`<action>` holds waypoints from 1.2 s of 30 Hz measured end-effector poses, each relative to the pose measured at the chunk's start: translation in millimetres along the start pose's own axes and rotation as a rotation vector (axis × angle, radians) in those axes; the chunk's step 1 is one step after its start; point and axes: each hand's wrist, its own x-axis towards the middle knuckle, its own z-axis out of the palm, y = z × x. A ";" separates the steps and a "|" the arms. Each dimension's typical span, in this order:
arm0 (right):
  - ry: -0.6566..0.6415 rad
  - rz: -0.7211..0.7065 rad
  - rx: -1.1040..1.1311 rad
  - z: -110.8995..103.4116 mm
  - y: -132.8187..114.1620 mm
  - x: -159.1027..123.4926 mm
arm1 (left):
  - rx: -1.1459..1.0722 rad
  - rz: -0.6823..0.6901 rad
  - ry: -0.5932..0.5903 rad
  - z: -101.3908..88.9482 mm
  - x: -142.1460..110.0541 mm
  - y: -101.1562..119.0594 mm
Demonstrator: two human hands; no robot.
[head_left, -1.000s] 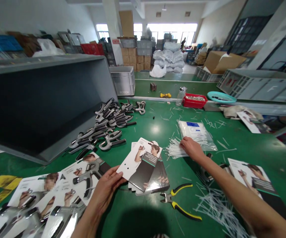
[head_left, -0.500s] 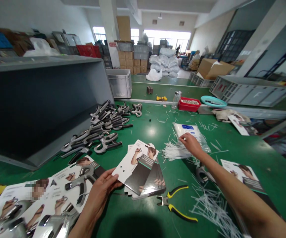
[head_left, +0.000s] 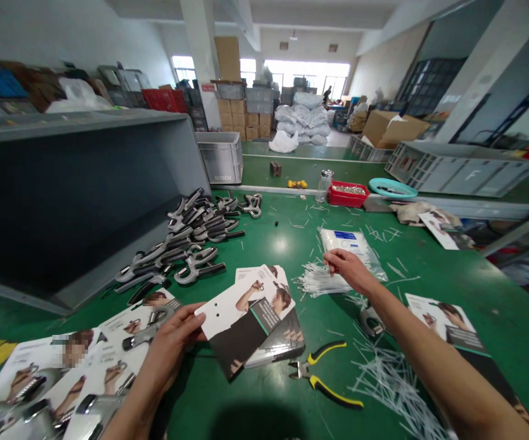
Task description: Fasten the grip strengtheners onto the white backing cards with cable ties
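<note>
My left hand [head_left: 179, 339] pinches the left edge of a printed product card [head_left: 234, 318] with two punched holes. That card is tilted over a stack of similar cards [head_left: 287, 342]. Over a pile of white cable ties [head_left: 314, 282], my right hand [head_left: 344, 266] has thumb and fingers pressed together; what is between the fingertips is too small to make out. Behind it lies a clear plastic bag [head_left: 353, 244] of ties. Yellow-and-black side cutters [head_left: 310, 371] rest in front of the stack. A heap of grey and black hand grips [head_left: 200, 223] lies beyond my left hand.
Cards with hand grips on them [head_left: 85, 379] cover the near left. A grey crate [head_left: 191, 140] lies on its side behind. More loose ties [head_left: 392, 379] and another card [head_left: 452, 336] are at right. A red tray [head_left: 349, 194] and a glass jar [head_left: 323, 186] stand at the back.
My left hand has drawn the top card left and turned it, uncovering more of the stack. My right hand has shifted slightly left over the cable ties.
</note>
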 end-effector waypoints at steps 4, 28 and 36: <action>0.046 0.002 0.093 23.3 -9.0 -4.7 | 0.060 0.097 -0.055 -4.5 1.8 8.4; 0.014 -0.477 -0.261 184.9 -60.5 -83.8 | 0.088 0.171 -0.132 25.3 -2.3 4.8; -0.290 -0.486 -0.267 181.8 -61.9 -55.5 | 0.148 0.272 -0.235 40.7 -9.2 20.8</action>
